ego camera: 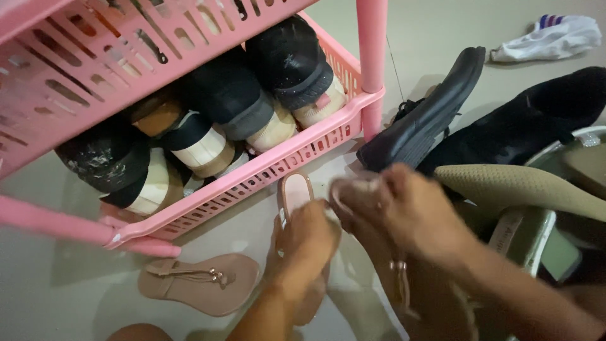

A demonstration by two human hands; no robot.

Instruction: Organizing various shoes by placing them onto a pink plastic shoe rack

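Down on the pale, smooth floor (pixel 57 278) the left hand (pixel 303 243) is closed over the middle of a pink sandal (pixel 295 192), fingers curled round its sides so only the rounded end pokes out toward the pink plastic shoe rack (pixel 278 167). The right hand (pixel 404 208) sits just beside it, fingers bunched together on a second sandal (pixel 353 189) of the same dusty pink, though the blur there keeps me from telling exactly how it grips. Both hands are close to the rack's front rim, near its round corner post (pixel 371 63). The rack is a slatted, lattice-sided thing, shiny moulded plastic, and its lower tray is packed with shoes standing on their toes: dark canvas sneakers (pixel 290 63) with cream rubber soles (pixel 189 151), one speckled with pale marks. The upper tray (pixel 95 57) overhangs and hides their far ends. To the left, well apart from the hands, a flat tan thong sandal (pixel 202 284) lies on the floor, thin straps and a small metal trinket across it. Crowding the right side are a black slip-on shoe (pixel 429 113) propped on edge, a heap of black fabric shoes (pixel 530 120), a beige woven-looking sole (pixel 517 186) jutting over the right forearm, and a crumpled white sock (pixel 555 35) farther back.
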